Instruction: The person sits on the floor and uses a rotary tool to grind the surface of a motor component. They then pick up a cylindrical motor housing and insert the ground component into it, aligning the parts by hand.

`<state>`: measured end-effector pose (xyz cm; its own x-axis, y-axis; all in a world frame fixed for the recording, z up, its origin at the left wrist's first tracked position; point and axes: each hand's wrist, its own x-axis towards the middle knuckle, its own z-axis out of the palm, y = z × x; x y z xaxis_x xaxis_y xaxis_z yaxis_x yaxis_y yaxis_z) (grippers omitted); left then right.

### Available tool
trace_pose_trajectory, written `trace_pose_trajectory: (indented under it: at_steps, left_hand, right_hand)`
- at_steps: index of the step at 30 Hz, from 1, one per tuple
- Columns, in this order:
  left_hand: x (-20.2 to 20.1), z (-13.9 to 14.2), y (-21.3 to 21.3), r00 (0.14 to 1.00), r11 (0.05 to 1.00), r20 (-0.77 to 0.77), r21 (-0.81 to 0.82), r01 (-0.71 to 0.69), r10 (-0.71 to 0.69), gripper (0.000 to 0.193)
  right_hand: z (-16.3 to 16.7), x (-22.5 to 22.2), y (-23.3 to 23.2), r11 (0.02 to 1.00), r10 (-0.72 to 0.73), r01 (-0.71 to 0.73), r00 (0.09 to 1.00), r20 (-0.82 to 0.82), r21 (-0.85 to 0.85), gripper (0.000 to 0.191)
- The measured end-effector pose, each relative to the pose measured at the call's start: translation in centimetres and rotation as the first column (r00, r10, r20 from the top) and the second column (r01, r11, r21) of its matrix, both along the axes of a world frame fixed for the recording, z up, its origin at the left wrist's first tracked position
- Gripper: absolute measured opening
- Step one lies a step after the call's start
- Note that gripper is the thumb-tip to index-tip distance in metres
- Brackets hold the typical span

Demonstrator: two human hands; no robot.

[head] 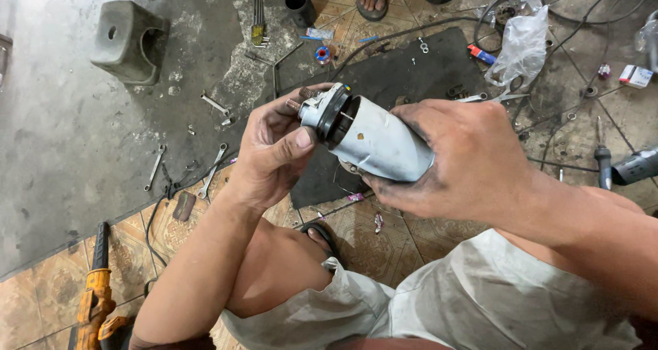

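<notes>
Motor housing [377, 141] in both hands.

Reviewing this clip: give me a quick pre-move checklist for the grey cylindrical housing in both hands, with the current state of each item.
1. Right hand wrapped firmly round the grey cylindrical housing: ok.
2. Left hand steadying the end cap, thumb pressed on its black ring: ok.
3. End cap fully seated on the housing: cannot tell; a dark gap shows at the joint.
4. Housing held above the black mat, so dropped parts land there: ok.
5. Wrenches lying on the floor beside the left hand: ok.
6. Fingers clean enough for grip: not ok; dark grease shows on them.
</notes>
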<state>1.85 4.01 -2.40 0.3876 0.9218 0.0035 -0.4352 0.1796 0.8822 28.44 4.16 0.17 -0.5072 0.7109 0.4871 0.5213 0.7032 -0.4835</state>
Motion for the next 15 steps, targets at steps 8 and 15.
trace_pose_trajectory:
  at_steps: [8,15]
  left_hand:
    - [0.18,0.0,0.04,1.0,1.0,0.001,0.008,0.011,-0.011,0.076]
    - [0.19,0.57,0.07,0.994,0.998,-0.107,0.066,0.019,-0.011,0.076]
  right_hand:
    - [0.25,0.0,0.0,1.0,-0.001,0.001,1.0,-0.006,-0.017,0.059]
    - [-0.23,0.03,0.02,0.999,-0.028,0.027,0.999,0.035,0.041,0.064]
